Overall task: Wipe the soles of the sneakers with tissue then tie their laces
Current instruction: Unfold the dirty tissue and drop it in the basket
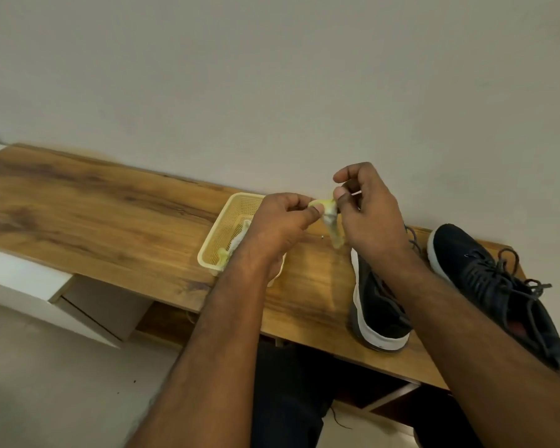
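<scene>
Wooden shelf [94, 202] against plain wall [272, 76].

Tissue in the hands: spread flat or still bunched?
Bunched. The tissue hangs as a twisted strip, pinched between the left hand and the right hand, above the wooden bench.

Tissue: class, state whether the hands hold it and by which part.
Both hands, left and right, pinch the tissue at its top end; the rest hangs down, above the table.
</scene>
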